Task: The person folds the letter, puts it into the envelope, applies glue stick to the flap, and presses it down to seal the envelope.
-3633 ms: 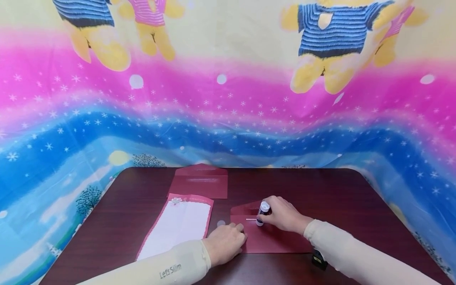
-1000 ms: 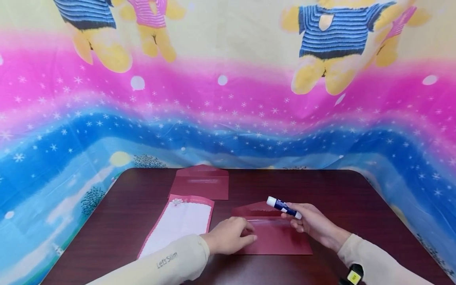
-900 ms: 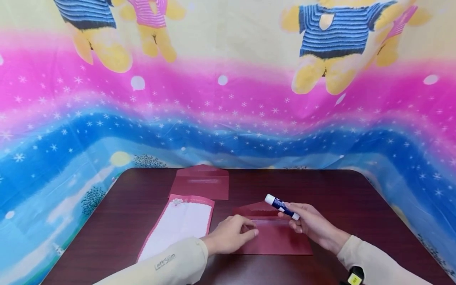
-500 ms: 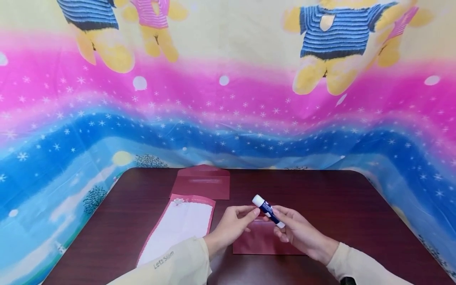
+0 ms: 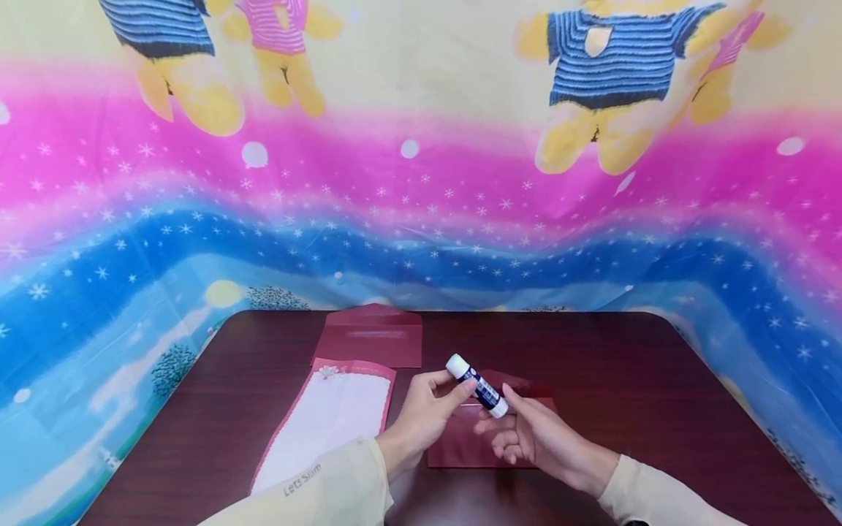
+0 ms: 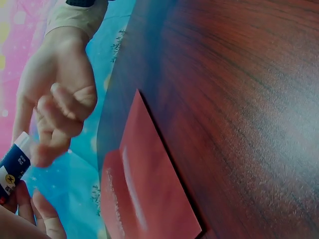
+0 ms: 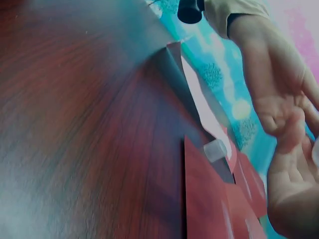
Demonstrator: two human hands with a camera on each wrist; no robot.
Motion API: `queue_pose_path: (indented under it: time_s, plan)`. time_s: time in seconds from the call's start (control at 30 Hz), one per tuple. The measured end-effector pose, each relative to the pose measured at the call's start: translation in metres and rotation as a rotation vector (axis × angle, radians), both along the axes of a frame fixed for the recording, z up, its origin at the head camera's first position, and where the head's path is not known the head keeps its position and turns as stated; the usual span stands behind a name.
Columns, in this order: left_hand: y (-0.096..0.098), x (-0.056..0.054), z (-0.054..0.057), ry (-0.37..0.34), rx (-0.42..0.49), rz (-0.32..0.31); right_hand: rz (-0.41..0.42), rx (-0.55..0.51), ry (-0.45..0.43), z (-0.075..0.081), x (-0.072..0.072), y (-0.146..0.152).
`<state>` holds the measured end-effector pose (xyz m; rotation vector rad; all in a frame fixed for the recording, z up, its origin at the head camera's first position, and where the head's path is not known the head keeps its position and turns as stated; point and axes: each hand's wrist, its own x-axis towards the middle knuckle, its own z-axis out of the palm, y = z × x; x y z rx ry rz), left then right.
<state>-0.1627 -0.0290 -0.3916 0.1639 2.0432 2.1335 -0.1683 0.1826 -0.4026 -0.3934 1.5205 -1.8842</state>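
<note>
Above the red paper envelope (image 5: 454,442), the left fingers (image 5: 433,380) pinch a blue-and-white cylindrical glue stick (image 5: 487,395); right fingers (image 5: 505,440) surround its lower end, grip unclear. Seemingly winding is underway; recapping probably needs the translucent cap (image 7: 215,150) next.

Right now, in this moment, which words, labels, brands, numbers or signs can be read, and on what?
"LetsSlim", slanted: on the left sleeve.
Glue stick: label print too small and blurred to read; its round yellow mark carries a dark sign, unclear.
White-and-pink sheet: faint marks on the top border, too small to read.
</note>
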Motion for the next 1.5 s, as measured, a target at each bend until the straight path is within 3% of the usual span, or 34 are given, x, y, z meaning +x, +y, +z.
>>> queue_pose_path:
  time_s: [0.1, 0.23, 0.3, 0.37, 0.5, 0.7, 0.9, 1.13, 1.37, 1.5]
  plan:
    - [-0.001, -0.001, 0.001, 0.011, -0.010, 0.003, 0.000, 0.045, 0.085, -0.002, -0.002, 0.005]
    - [0.000, 0.000, -0.001, 0.017, -0.017, 0.018, -0.174, 0.226, 0.363, -0.003, -0.004, 0.001]
    - [0.000, 0.001, -0.001, 0.023, -0.015, 0.035, -0.218, 0.286, 0.436, -0.004, -0.003, -0.002]
    - [-0.001, 0.001, -0.002, 0.024, -0.013, 0.053, -0.166, 0.236, 0.402, -0.003, -0.003, -0.002]
    - [-0.002, 0.001, -0.002, 0.023, -0.011, 0.071, -0.043, 0.135, 0.240, -0.003, -0.004, 0.002]
    - [-0.004, 0.002, -0.003, 0.022, 0.003, 0.072, -0.148, 0.241, 0.399, -0.003, -0.008, -0.002]
    - [-0.005, 0.001, -0.004, 0.036, 0.010, 0.089, -0.042, 0.199, 0.308, -0.001, -0.009, -0.001]
    - [-0.006, 0.002, -0.005, 0.046, 0.021, 0.056, -0.127, 0.271, 0.400, -0.001, -0.013, 0.000]
    - [-0.010, 0.000, -0.007, 0.050, 0.019, 0.072, -0.028, 0.240, 0.357, 0.001, -0.014, -0.002]
    - [-0.011, 0.001, -0.007, 0.052, 0.021, 0.066, -0.087, 0.250, 0.387, -0.001, -0.013, -0.006]
